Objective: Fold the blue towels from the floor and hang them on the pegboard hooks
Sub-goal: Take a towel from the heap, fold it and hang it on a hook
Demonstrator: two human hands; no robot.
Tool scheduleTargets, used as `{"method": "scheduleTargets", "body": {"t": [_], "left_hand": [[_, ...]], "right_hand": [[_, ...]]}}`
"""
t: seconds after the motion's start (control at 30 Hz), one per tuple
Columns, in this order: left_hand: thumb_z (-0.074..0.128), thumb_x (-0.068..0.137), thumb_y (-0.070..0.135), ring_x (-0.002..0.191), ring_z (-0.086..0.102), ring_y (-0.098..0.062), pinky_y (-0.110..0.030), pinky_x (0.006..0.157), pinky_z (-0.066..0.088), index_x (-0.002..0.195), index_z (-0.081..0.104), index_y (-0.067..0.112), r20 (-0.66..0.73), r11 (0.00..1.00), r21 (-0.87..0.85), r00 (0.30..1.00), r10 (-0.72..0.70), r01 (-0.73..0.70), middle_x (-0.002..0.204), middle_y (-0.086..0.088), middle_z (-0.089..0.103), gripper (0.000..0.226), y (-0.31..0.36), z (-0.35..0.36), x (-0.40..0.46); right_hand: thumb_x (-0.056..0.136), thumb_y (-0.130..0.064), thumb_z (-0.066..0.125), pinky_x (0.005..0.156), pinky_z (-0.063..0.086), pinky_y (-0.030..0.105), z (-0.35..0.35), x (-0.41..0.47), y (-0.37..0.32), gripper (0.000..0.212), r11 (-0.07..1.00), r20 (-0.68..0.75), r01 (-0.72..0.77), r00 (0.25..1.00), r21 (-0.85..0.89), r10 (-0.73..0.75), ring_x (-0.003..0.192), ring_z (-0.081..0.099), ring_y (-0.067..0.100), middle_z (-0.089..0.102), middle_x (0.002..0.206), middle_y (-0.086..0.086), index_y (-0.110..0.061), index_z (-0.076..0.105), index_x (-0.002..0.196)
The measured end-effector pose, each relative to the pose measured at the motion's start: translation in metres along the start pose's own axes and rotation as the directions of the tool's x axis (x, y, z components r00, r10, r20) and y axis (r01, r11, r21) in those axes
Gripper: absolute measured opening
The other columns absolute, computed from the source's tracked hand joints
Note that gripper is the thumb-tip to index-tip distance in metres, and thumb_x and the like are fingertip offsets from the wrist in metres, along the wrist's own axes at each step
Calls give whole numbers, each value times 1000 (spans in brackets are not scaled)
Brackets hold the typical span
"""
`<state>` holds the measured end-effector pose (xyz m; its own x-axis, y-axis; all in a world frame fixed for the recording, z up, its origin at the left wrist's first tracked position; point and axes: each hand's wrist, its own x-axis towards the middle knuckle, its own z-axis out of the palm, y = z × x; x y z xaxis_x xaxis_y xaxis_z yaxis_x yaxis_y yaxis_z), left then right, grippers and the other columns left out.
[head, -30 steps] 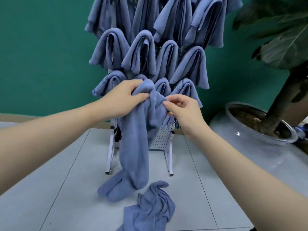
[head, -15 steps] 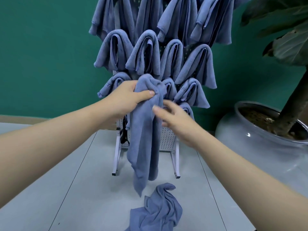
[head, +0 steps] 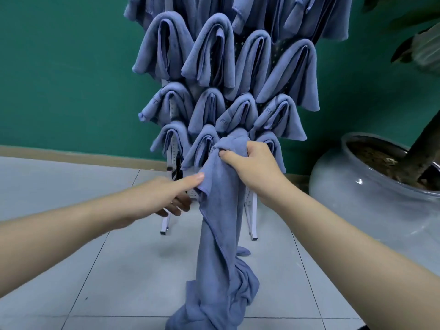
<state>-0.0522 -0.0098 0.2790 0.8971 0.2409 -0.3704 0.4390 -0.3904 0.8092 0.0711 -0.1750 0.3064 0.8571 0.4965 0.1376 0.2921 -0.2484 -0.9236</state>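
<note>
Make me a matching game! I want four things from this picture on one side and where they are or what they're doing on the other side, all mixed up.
Things:
1. right hand
2. left hand
3. plant pot
4. folded towels

Places or states:
A. hanging in rows on the pegboard rack
B. standing on the floor at the right
C. gripping the top of the long towel
D. fingers straight, touching the towel's left edge

Pairs: 1-C, 2-D, 3-B, 4-A
</note>
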Motion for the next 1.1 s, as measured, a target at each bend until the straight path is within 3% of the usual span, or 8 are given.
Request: {"method": "scheduleTargets", "body": {"t": [0.27,0.33,0.43,0.53,0.63,0.87,1.0,1.1], "left_hand": [[81,87,29,80,70,-18,-29,77,56,92,77,13,-277,934,-69,907,319,-349,86,-4,78,17,-26,21,1],[74,93,21,80,72,-24,-43,78,59,96,79,17,-335,916,-123,885,324,-382,89,-5,79,7,-33,17,8],[57,101,6,69,65,-24,-32,62,55,101,76,23,-367,861,-179,844,391,-476,79,-8,76,25,-30,12,10],[51,104,5,57,54,-25,-39,49,47,102,72,14,-395,826,-239,828,399,-511,68,-21,65,23,-25,7,12],[58,103,13,51,45,-15,-26,51,44,93,65,-1,-412,821,-286,837,359,-493,60,-15,56,19,-26,6,17],[71,95,20,61,60,-18,-23,55,50,87,69,3,-450,801,-317,824,344,-508,75,-24,71,18,-19,4,17],[78,90,32,68,60,-12,-18,63,49,97,69,4,-379,829,-331,868,320,-450,83,-14,72,30,-24,11,14],[82,86,27,90,75,-20,-35,86,61,101,75,14,-218,882,-253,912,349,-398,94,-3,79,21,-30,21,7]], "right_hand": [[94,-24,72,86,57,57,14,-8,14,41,976,-29,-140,989,167,147,95,70,45,72,100,29,14,61,103],[88,-29,75,104,44,68,18,-10,12,48,973,44,-133,991,190,127,114,64,47,68,114,31,12,63,110],[68,-34,75,102,40,76,18,-11,13,71,986,203,-131,973,104,108,121,51,58,56,122,39,11,53,118],[62,-33,74,98,39,80,12,-12,21,76,992,307,-121,944,-20,121,119,48,61,52,120,39,8,47,120],[68,-48,82,100,53,59,17,-19,25,69,992,344,-77,933,-96,105,113,68,36,68,116,18,-6,60,117],[81,-44,79,60,38,43,45,-26,28,63,992,243,29,970,-122,1,64,47,22,49,69,16,12,52,84],[76,-44,81,71,42,37,47,-20,21,64,984,100,-131,988,124,119,74,53,19,56,75,15,13,55,86],[92,-22,77,98,58,50,41,-17,17,29,927,103,-253,967,276,233,100,76,27,79,100,16,3,73,105]]}}
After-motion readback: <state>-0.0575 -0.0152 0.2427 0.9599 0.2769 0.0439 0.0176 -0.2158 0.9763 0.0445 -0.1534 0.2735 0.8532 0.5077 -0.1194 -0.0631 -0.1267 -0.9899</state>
